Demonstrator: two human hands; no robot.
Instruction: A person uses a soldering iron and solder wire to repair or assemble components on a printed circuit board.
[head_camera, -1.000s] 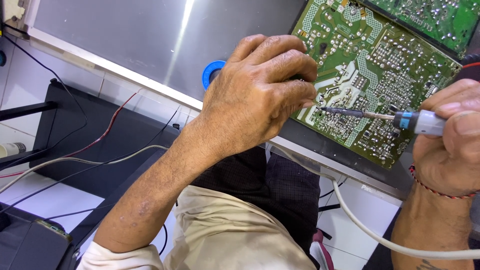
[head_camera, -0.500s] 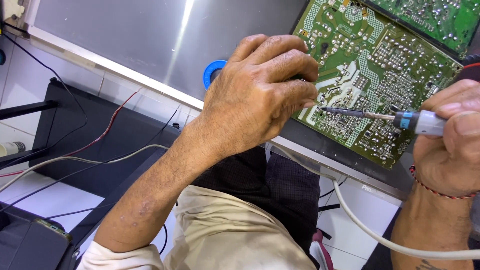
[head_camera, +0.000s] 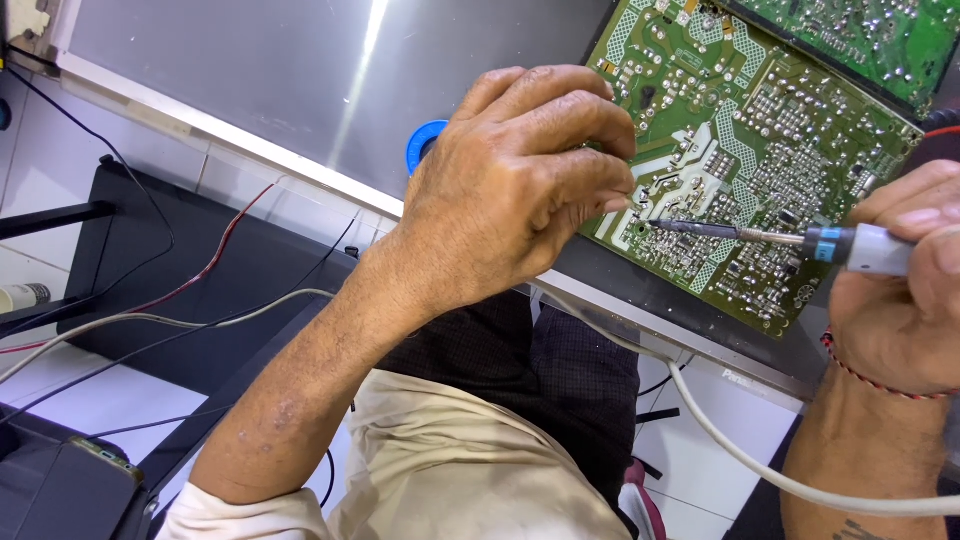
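A green circuit board (head_camera: 760, 130) lies solder side up on a grey metal panel (head_camera: 300, 70). My right hand (head_camera: 905, 290) grips a soldering iron (head_camera: 800, 238) by its grey handle, and the dark tip touches the board near its lower middle. My left hand (head_camera: 520, 185) hovers over the board's left edge with fingers curled, fingertips close to the iron's tip. Whether the left fingers pinch something thin is hidden. A blue spool (head_camera: 425, 143) peeks out behind the left hand.
A second green board (head_camera: 860, 40) sits at the top right. The iron's white cable (head_camera: 740, 460) runs down past my lap. A black stand (head_camera: 200, 280) with red, grey and black wires (head_camera: 180, 300) sits at the left on the white tiled floor.
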